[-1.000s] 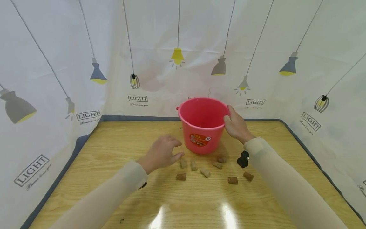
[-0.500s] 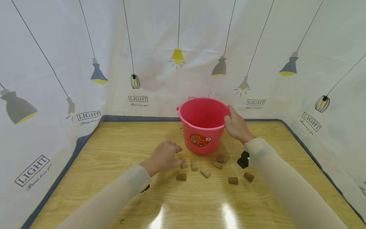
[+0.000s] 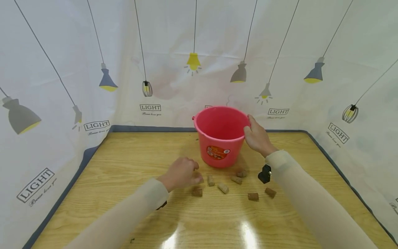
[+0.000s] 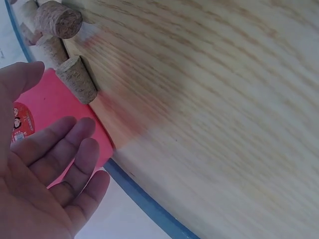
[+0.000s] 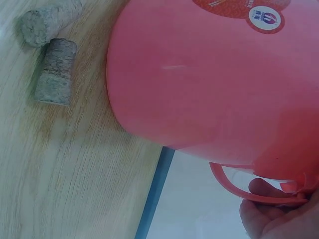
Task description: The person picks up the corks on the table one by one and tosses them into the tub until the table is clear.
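Observation:
A pink bucket (image 3: 231, 152) with a red label stands near the back of the wooden table. My right hand (image 3: 257, 136) grips it at the right of its rim, and in the right wrist view the fingers are curled at the bucket's pink handle (image 5: 227, 185). Low over the table, my left hand (image 3: 181, 174) is in front of the bucket's left side. In the left wrist view its thumb and fingers are spread apart, with a cork (image 4: 77, 79) just beyond the fingertips. Several wine corks lie before the bucket, including a pale one (image 3: 223, 187) and a brown one (image 3: 197, 192).
Two darker corks (image 3: 253, 196) lie farther right, near the right sleeve. A cloth printed with hanging lamps (image 3: 168, 69) walls the table (image 3: 124, 155) at the back and both sides. Each wrist carries a small black device (image 3: 265, 174).
My left hand has lowered and moved slightly right and nearer, now covering the leftmost pale cork in the head view. The right hand and the bucket have stayed in place.

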{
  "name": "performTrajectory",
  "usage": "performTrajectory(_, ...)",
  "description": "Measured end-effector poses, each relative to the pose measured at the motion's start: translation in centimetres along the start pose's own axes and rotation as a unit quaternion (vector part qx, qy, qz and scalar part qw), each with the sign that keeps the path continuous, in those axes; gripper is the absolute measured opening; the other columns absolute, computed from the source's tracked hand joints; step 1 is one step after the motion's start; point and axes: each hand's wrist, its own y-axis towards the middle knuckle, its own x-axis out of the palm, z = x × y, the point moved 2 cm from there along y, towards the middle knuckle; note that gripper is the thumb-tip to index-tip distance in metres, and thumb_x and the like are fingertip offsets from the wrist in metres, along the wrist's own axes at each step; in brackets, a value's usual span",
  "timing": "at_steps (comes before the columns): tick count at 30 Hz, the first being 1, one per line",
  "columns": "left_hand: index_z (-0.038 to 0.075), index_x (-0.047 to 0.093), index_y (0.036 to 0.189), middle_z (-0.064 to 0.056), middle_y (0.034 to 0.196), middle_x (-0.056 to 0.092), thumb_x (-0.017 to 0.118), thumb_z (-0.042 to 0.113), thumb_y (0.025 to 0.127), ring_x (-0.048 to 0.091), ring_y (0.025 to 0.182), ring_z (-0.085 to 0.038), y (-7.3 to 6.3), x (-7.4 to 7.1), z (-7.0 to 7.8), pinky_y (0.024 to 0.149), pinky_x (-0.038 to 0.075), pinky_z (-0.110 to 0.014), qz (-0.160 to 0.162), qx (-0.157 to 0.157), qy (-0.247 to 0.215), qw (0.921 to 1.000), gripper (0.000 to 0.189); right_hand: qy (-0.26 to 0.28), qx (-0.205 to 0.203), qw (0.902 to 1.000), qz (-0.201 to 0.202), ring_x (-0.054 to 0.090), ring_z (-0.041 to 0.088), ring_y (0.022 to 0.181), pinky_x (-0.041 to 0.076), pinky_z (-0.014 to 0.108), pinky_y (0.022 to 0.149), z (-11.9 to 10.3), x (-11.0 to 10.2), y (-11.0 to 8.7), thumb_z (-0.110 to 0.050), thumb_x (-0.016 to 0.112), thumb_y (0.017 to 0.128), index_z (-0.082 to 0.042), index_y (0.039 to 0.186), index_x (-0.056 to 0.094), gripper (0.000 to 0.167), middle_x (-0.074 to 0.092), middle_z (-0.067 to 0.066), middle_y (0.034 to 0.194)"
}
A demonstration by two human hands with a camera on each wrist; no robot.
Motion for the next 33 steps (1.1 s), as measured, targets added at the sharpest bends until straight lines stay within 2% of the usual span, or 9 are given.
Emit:
performTrajectory(6, 0.008, 0.077, 0.088, -0.004, 0.083, 0.075, 0.079, 0.033, 0.089, 0.068, 0.077, -0.018, 0.2, 0.7, 0.0, 0.080, 0.058, -0.036, -0.007, 0.005, 0.009, 0.9999, 0.025, 0.004, 0.008, 0.9999, -0.006, 0.018, 0.036, 0.155, 0.017, 0.056, 0.123, 0.0, 0.0, -0.1, -0.026, 0.025, 0.106, -0.002, 0.164, 0.008, 0.065, 0.017, 0.016, 0.170)
performTrajectory(16, 0.019, 0.077, 0.082, 0.008, 0.077, 0.072, 0.077, 0.036, 0.090, 0.067, 0.079, -0.015, 0.3, 1.4, -0.2, 0.083, 0.056, -0.037, -0.010, 0.004, 0.025, 0.9996, 0.019, 0.000, 0.004, 1.0000, -0.002, 0.019, 0.037, 0.154, 0.018, 0.057, 0.123, 0.0, 0.0, 0.0, -0.025, 0.026, 0.106, -0.001, 0.164, 0.009, 0.065, 0.019, 0.017, 0.169)
performTrajectory(23, 0.019, 0.076, 0.079, 0.009, 0.070, 0.068, 0.080, 0.033, 0.087, 0.065, 0.071, -0.012, 0.4, 1.7, -0.3, 0.075, 0.056, -0.034, 0.002, 0.012, 0.035, 0.9993, 0.017, 0.000, 0.004, 1.0000, 0.000, 0.020, 0.038, 0.154, 0.017, 0.056, 0.123, -0.1, 0.0, 0.0, -0.024, 0.025, 0.106, -0.001, 0.164, 0.008, 0.065, 0.019, 0.018, 0.169)
performTrajectory(28, 0.016, 0.075, 0.079, 0.008, 0.070, 0.069, 0.080, 0.031, 0.088, 0.060, 0.065, -0.008, 0.4, 1.6, -0.4, 0.069, 0.055, -0.030, -0.002, 0.000, 0.023, 0.9997, 0.018, -0.003, 0.003, 1.0000, 0.002, 0.019, 0.037, 0.154, 0.017, 0.055, 0.123, 0.1, 0.0, 0.1, -0.024, 0.026, 0.106, -0.001, 0.164, 0.009, 0.065, 0.019, 0.017, 0.169)
performTrajectory(33, 0.014, 0.075, 0.083, 0.005, 0.074, 0.071, 0.080, 0.028, 0.088, 0.061, 0.065, -0.006, 0.4, 1.4, -0.5, 0.068, 0.055, -0.028, -0.004, -0.011, 0.005, 0.9999, 0.016, -0.005, -0.001, 1.0000, 0.003, 0.020, 0.037, 0.154, 0.018, 0.056, 0.123, 0.1, 0.0, 0.1, -0.024, 0.025, 0.106, 0.000, 0.164, 0.009, 0.065, 0.020, 0.018, 0.168)
